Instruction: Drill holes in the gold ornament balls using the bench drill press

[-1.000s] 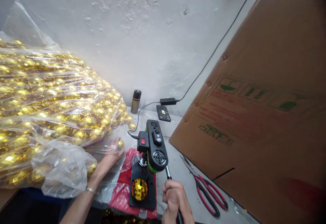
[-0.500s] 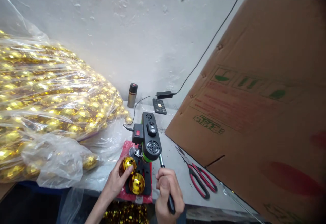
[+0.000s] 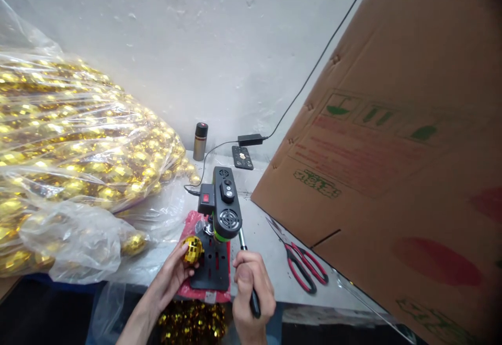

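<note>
My left hand (image 3: 175, 271) is closed round one shiny gold mirrored ball (image 3: 193, 251), at the left side of a small black bench drill press (image 3: 226, 204). Under the drill head, the slotted black base plate (image 3: 212, 274) shows bare, resting on a red plastic sheet (image 3: 193, 223). My right hand (image 3: 254, 290) grips the black handle of the drill press lever (image 3: 243, 240), which slants down toward me from the machine's right side. Whether a bit is fitted below the head I cannot tell.
A big clear bag of gold balls (image 3: 90, 146) fills the left. Red-handled scissors (image 3: 300, 261) lie before a large cardboard box (image 3: 376, 141). Behind stand a dark bottle (image 3: 200, 142), a phone (image 3: 242, 158) and a power adapter (image 3: 251, 139). More gold balls (image 3: 192, 321) sit below the table edge.
The second gold ball, which sat on the front of the base plate, is gone from it. My left hand has drawn slightly left with its ball. The right hand stays on the lever.
</note>
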Action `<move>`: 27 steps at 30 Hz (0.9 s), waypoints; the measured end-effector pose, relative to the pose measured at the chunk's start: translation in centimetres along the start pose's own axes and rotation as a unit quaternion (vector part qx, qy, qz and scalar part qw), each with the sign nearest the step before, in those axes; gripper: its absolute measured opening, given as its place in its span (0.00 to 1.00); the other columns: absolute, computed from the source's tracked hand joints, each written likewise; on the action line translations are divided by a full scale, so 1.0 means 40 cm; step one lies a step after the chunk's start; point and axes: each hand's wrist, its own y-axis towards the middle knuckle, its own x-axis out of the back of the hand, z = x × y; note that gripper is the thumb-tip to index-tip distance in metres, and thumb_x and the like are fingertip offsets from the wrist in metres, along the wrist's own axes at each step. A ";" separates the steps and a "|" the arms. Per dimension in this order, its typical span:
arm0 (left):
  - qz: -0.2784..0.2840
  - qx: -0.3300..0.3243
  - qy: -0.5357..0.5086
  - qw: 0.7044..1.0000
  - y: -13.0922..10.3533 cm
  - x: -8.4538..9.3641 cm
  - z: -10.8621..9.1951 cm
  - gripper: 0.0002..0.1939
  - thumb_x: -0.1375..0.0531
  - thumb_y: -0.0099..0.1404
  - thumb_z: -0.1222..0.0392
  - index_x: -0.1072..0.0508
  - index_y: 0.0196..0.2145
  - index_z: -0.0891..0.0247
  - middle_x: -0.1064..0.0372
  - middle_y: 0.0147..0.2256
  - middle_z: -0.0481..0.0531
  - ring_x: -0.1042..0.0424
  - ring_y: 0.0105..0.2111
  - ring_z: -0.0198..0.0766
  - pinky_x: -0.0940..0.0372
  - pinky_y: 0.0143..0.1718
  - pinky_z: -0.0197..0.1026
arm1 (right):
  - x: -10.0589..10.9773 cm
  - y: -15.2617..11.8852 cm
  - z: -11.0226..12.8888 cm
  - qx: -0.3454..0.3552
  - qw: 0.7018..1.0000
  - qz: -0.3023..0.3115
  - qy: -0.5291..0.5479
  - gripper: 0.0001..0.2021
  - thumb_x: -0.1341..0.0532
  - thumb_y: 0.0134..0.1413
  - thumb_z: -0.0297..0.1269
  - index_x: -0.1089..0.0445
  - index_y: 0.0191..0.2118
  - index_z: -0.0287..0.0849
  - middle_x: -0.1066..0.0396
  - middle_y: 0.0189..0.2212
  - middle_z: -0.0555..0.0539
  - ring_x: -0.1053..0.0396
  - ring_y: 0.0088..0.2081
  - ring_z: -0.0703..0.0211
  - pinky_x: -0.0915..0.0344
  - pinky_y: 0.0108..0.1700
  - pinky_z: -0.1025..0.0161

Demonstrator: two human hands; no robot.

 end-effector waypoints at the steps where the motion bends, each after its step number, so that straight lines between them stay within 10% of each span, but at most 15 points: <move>1: 0.001 0.001 0.001 1.000 -0.002 -0.001 0.002 0.33 0.28 0.55 0.34 0.22 0.51 0.56 0.20 0.40 0.54 0.23 0.34 0.40 0.32 0.32 0.38 | 0.001 0.001 0.000 0.001 1.000 0.001 0.000 0.16 0.49 0.74 0.26 0.38 0.32 0.47 0.34 0.27 0.54 0.31 0.29 0.65 0.35 0.31 0.68; 11: -0.025 -0.089 0.206 0.974 0.022 -0.008 0.054 0.45 0.29 0.56 0.34 0.29 0.62 0.65 0.22 0.32 0.48 0.27 0.25 0.38 0.33 0.26 0.38 | 0.005 -0.004 -0.004 -0.005 1.000 0.003 0.004 0.16 0.49 0.75 0.28 0.37 0.32 0.46 0.33 0.27 0.53 0.30 0.30 0.65 0.34 0.32 0.68; 18: -0.042 -0.251 0.417 0.873 0.016 -0.040 0.044 0.28 0.34 0.61 0.48 0.24 0.57 0.61 0.19 0.54 0.63 0.19 0.53 0.59 0.26 0.56 0.58 | 0.005 -0.004 -0.003 -0.002 1.000 0.004 0.000 0.16 0.49 0.75 0.28 0.37 0.32 0.47 0.33 0.27 0.53 0.30 0.30 0.65 0.34 0.32 0.68; 27: -0.012 -0.338 0.529 0.778 0.054 -0.063 0.058 0.23 0.31 0.59 0.57 0.23 0.52 0.60 0.20 0.47 0.59 0.21 0.48 0.58 0.27 0.52 0.59 | 0.014 -0.001 0.003 -0.014 1.000 0.016 0.009 0.15 0.49 0.76 0.29 0.38 0.33 0.46 0.34 0.29 0.54 0.31 0.32 0.68 0.33 0.36 0.71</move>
